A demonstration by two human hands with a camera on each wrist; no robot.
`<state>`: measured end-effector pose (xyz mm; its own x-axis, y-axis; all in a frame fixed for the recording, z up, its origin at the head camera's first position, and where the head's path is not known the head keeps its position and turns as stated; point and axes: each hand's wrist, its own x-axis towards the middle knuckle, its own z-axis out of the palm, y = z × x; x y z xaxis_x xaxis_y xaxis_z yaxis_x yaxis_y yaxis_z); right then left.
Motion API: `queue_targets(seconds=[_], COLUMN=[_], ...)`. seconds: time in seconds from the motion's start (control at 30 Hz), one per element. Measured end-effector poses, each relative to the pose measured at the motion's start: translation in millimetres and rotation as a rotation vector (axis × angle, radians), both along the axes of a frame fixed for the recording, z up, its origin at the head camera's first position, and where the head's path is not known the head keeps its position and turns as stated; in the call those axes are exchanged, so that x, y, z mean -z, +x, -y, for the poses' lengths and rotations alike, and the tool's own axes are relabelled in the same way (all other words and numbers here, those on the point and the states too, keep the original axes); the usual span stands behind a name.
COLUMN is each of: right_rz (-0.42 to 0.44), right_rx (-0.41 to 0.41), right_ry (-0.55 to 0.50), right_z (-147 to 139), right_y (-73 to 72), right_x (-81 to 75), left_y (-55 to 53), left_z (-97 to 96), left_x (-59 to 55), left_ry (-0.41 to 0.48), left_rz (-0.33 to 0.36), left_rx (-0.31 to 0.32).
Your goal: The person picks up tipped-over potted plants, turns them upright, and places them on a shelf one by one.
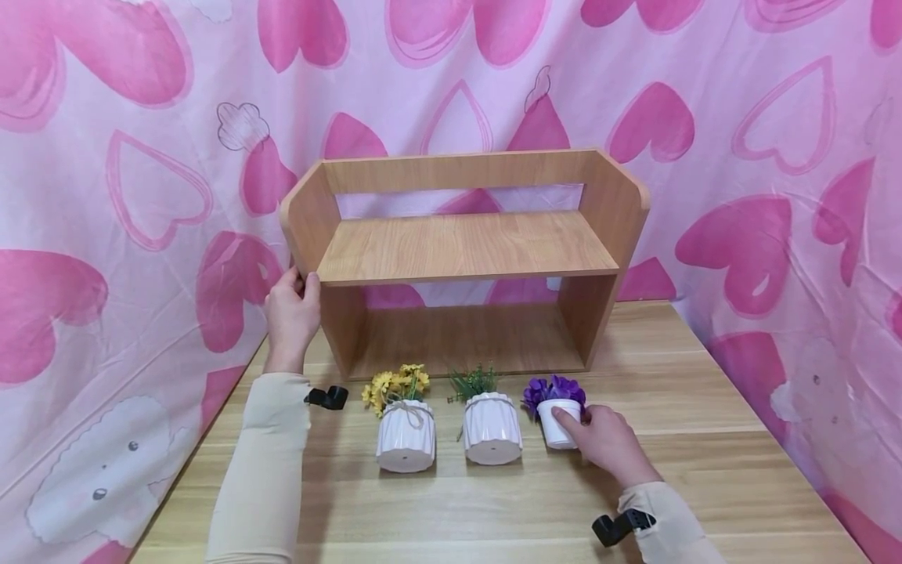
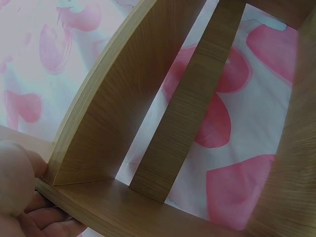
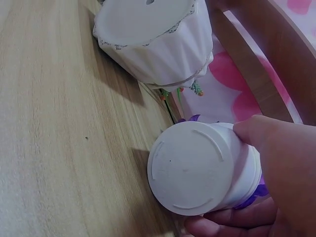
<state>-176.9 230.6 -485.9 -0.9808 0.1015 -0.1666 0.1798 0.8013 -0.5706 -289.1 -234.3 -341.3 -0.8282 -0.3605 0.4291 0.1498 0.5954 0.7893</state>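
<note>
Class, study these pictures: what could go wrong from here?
The purple-flowered pot, held by the right grip, looks smooth-sided, so it might slip. The yellow-flowered pot and the green-plant pot lie on their sides, so a nudge could roll them. The left grip holds the left side of the wooden shelf; a careless pull might shift it into the pots lying in front.

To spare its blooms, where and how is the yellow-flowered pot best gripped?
Grip the yellow-flowered pot round its white body, probably from the left: it lies on its side, blooms toward the shelf, with another pot to its right.
</note>
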Motion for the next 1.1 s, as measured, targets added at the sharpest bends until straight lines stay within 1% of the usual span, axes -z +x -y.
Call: queue_targets(seconds=[0.2,0.33,0.47,0.63,0.73,0.93,1.1], right_rz=[-0.010,-0.020,-0.057,-0.085,-0.096,-0.168,-0.202], right_rx=[0.010,0.022,0.031,0.039,0.032,0.009,0.006], right_ry=[-0.018,-0.052,-0.078,-0.076,-0.082,-0.099,-0.122], right_z=[-0.4,-0.8,-1.4,-1.8,-2.2,-3.3,-2.3], right_y=[-0.1,1.0,1.3,0.8,0.8,2.7,5.5], right_x=[-1.7,-2.0,-0.8,0.9,1.9,4.9,7.7], left_y=[-0.6,-0.8,-0.3,0.9,1.2,1.0,1.5], left_z=[0.0,-0.4,-0.5,-0.6,-0.6,-0.5,-0.4], left_x=[-0.8,-0.9,-0.7,-0.6,-0.7,-1.0,-0.4], left_ry=[0.007,0.005,0.005,0.013,0.011,0.000,0.001], left_rz=[0.019,0.014,0.012,0.027,0.030,0.025,0.021], left_rx=[0.005,0.007,0.006,0.008,0.008,0.009,0.009])
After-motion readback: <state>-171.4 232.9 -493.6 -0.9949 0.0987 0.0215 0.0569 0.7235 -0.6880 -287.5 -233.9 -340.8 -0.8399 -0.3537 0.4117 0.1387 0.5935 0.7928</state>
